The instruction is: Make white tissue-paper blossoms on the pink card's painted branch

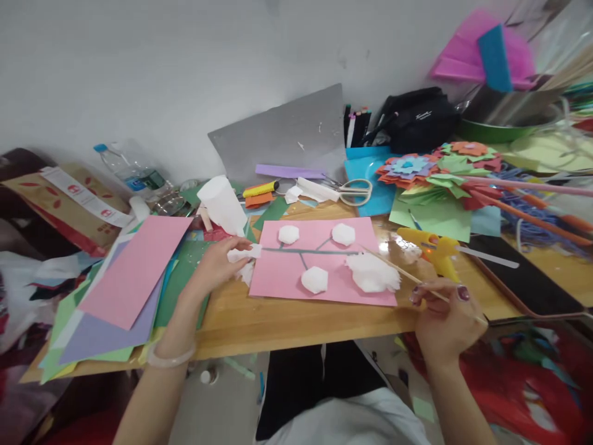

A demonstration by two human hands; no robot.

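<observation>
A pink card (pixel 319 262) lies on the wooden table (pixel 287 321), with a grey branch shape and three small white cotton pads on it. A larger fluffy cotton tuft (pixel 372 272) sits at its right end. My left hand (pixel 217 262) pinches a piece of white cotton (pixel 244 253) at the card's left edge. My right hand (pixel 445 315) grips a thin wooden stick (pixel 403 272), whose tip reaches over the big tuft.
Stacked coloured paper sheets (pixel 125 278) lie at the left. A yellow glue gun (pixel 428 247), scissors (pixel 352 190), paper flowers (pixel 430 170), a grey board (pixel 287 133), a plastic bottle (pixel 134 170) and a black bag (pixel 417 120) crowd the back and right.
</observation>
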